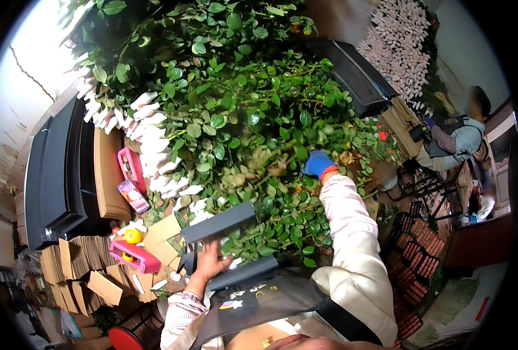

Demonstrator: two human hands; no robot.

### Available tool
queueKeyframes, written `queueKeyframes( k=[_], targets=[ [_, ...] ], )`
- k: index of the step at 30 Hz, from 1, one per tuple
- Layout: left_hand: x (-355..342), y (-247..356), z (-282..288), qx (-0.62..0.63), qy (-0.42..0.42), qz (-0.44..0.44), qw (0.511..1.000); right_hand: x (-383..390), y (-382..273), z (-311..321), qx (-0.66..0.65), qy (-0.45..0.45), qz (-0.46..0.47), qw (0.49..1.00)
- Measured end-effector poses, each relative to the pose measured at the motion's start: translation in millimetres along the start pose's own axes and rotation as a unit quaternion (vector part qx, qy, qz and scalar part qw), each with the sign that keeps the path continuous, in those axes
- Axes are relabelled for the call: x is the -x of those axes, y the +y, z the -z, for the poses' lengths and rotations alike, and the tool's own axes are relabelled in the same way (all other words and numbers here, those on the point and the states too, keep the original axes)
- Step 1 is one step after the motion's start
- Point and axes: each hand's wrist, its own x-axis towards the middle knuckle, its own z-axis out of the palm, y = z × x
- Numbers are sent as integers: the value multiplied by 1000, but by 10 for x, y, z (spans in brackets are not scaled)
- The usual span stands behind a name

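Observation:
A wide heap of leafy green rose stems [229,116] fills the surface ahead of me, with white-wrapped flower heads [154,151] along its left side. My right hand [318,165], in a blue glove, lies at the heap's right part and looks closed around leafy stems; its fingers are partly hidden, and the foliage beside it is blurred. My bare left hand [212,261] is at a dark grey box with its fingers spread. One dark grey side [219,223] of this box stands beyond the hand, and another [244,273] is nearer my apron.
Stacked black boxes [66,169] stand at the left, beside a phone [133,196] and pink plastic holders [135,257]. Cardboard pieces [104,286] lie at lower left. Another dark box [358,76] rests at far right, near a seated person [460,140] and more white-wrapped flowers [396,46].

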Motion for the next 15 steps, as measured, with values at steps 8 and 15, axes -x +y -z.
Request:
queueKeyframes(
  k=[8, 15],
  targets=[
    [22, 65, -50, 3, 6, -4, 1000, 1166, 122, 1038, -97, -33, -17, 995],
    [-7, 95, -14, 14, 0, -23, 1000, 430, -683, 234, -11, 143, 12, 990]
  ],
)
